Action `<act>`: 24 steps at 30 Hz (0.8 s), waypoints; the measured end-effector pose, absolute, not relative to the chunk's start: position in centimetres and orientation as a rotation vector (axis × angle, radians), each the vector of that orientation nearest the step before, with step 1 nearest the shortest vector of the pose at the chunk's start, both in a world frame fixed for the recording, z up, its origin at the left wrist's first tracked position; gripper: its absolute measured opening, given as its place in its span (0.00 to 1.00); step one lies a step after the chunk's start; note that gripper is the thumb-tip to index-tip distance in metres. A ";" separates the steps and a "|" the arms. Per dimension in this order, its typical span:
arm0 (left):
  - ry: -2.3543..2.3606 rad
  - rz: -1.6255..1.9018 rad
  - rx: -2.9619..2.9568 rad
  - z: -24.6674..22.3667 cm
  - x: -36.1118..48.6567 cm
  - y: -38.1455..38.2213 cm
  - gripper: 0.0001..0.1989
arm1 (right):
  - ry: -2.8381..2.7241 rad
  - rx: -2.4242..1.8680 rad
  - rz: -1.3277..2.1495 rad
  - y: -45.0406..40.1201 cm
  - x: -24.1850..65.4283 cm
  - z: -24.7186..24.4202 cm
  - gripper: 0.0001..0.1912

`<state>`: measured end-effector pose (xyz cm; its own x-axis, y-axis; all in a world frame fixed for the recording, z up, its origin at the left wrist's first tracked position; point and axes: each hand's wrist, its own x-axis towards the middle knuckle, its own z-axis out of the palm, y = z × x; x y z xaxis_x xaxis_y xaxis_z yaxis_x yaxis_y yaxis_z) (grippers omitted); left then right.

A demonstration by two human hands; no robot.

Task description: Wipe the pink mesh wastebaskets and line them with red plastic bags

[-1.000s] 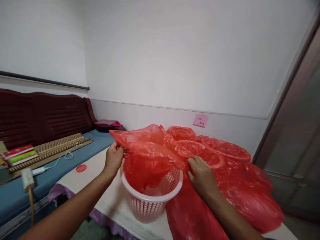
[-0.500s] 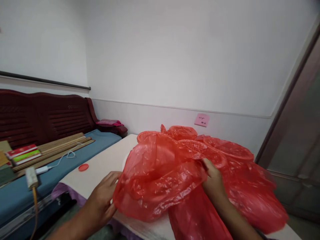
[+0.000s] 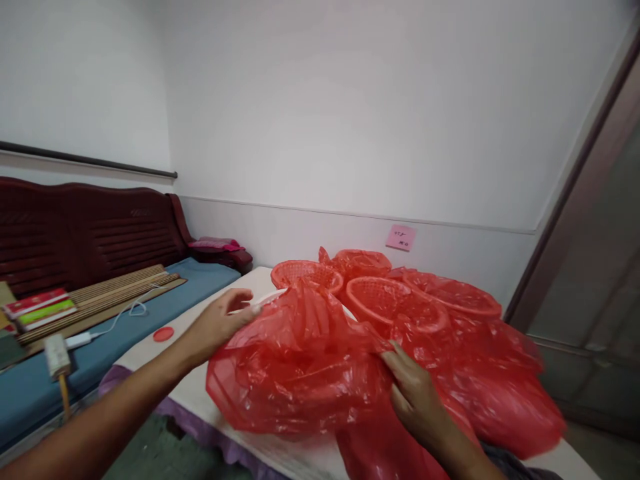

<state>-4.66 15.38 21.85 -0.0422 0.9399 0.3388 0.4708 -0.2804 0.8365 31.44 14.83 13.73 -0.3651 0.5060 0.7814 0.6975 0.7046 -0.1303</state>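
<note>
Bag [image 3: 300,373], red, lies btwn hands, widest L–R, over basket rim [image 3: 271,296]. R hand [image 3: 413,387] closed on its R edge; L hand [image 3: 220,323], fingers parted, nearer rim, contact unclear.

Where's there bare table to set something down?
On the table, one bare strip lies between the disc, the bench and the left hand; another, between the left arm, the purple trim and the bag in the right hand. The right side is crowded with red baskets and bags.
</note>
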 end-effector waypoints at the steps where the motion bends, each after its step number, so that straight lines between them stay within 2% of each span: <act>1: 1.510 1.251 1.812 22.0 -3.7 16.2 0.37 | -2.073 -0.940 -0.213 14.9 31.1 13.9 0.29; 3: 1.525 1.185 1.903 21.9 -2.0 17.8 0.42 | -2.107 -0.995 -0.092 15.2 30.6 14.4 0.30; 5: 1.540 1.109 1.993 21.8 -0.9 19.7 0.41 | -2.121 -1.031 0.033 15.7 30.2 14.8 0.29; 11: 1.610 0.829 2.110 20.4 0.0 25.7 0.21 | -2.021 -1.044 0.456 18.0 29.9 16.0 0.20; 13: 1.608 0.768 2.133 19.8 0.3 26.6 0.18 | -2.007 -1.052 0.521 18.4 29.9 16.2 0.19; 15: 1.530 0.766 2.217 19.6 0.9 26.8 0.21 | -2.040 -1.048 0.515 18.4 29.8 16.3 0.20; 18: 1.293 0.779 2.397 20.1 2.2 26.2 0.32 | -2.080 -1.017 0.479 17.7 29.3 16.4 0.22; 20: 1.144 0.738 2.468 20.6 3.0 26.0 0.36 | -2.088 -0.982 0.528 17.4 28.9 16.5 0.22; 22: 1.078 0.669 2.479 20.7 3.5 26.2 0.30 | -2.080 -0.964 0.632 17.3 28.8 16.4 0.20; 24: 1.077 0.604 2.455 20.6 3.6 26.7 0.16 | -2.014 -0.992 0.742 17.5 29.1 16.4 0.18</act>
